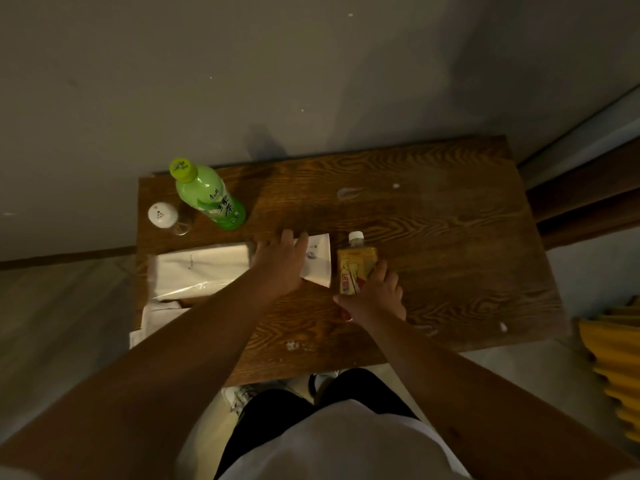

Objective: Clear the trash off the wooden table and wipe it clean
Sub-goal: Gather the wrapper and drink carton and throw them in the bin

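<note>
Right hand (375,294) round yellow bottle (355,265) — upright.

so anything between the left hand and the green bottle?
Nothing visible. The left hand rests on the white packet; the green bottle stands upright beyond it, to the left, with only bare table between them.

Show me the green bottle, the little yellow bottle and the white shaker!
green bottle (207,199), head view, on its green label.
yellow bottle (355,263), head view, on its yellow label above the right hand (375,299) touching it.
white shaker (162,214), head view, on its holed white lid.
</note>
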